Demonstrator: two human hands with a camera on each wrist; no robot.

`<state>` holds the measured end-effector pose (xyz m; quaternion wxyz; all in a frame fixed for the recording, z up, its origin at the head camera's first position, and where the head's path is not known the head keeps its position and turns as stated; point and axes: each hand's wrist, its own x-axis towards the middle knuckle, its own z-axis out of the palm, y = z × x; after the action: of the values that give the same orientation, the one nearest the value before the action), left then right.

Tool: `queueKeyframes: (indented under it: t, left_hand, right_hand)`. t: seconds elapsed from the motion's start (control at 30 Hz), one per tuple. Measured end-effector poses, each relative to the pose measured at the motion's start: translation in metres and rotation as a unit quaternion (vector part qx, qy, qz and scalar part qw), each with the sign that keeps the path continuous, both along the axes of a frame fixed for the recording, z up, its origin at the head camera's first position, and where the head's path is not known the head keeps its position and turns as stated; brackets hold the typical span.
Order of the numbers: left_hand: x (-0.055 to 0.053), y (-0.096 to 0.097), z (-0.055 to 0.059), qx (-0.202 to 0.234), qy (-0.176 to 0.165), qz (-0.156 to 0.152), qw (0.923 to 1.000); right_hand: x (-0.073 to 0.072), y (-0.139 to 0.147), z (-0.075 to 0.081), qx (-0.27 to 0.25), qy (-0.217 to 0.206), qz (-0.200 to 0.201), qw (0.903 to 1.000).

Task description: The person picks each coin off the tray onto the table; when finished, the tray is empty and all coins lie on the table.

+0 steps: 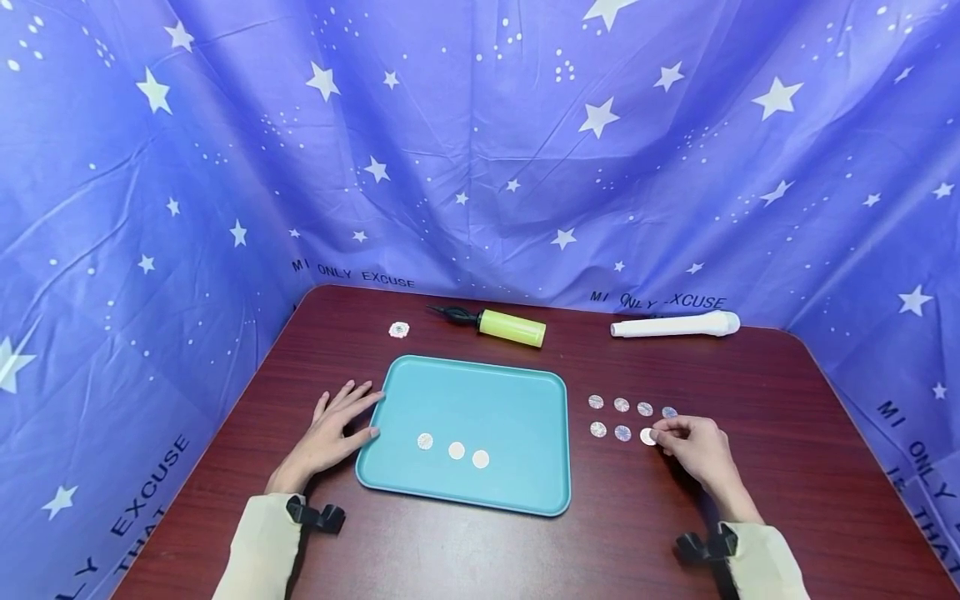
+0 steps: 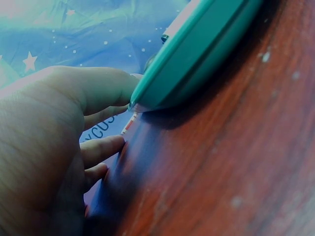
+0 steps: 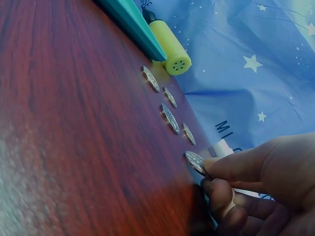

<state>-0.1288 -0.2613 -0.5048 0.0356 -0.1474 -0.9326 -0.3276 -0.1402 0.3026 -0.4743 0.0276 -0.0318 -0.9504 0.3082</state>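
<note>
My right hand (image 1: 701, 454) pinches a silver coin (image 3: 195, 162) at its edge between thumb and fingers, low over the table. This coin is the right end of the front of two short rows; among the others are a patterned coin (image 1: 597, 429) and a bluish coin (image 1: 622, 433). My left hand (image 1: 330, 435) lies at the left side of a teal tray (image 1: 480, 375), fingers spread, with thumb and index fingertip at its rim. Three coins sit in the tray, one of them a pale coin (image 1: 457, 451) in the middle.
Behind the tray lie a yellow-green hand pump (image 1: 512, 328) with a black nozzle and a small white scalloped disc (image 1: 399, 330). A white wand-like stick (image 1: 675, 324) lies at the back right. Star-printed blue curtains (image 1: 480, 150) enclose the dark red table (image 1: 465, 550).
</note>
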Motion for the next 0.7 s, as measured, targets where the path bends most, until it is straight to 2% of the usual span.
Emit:
queueKeyframes:
  t: [0.7]
  left_hand:
    - [0.0011,0.0,0.0013,0.008,-0.014,-0.001,0.9999]
  right_hand:
    - [0.0022,-0.0007,-0.0015,0.015,0.031,-0.001,0.9994]
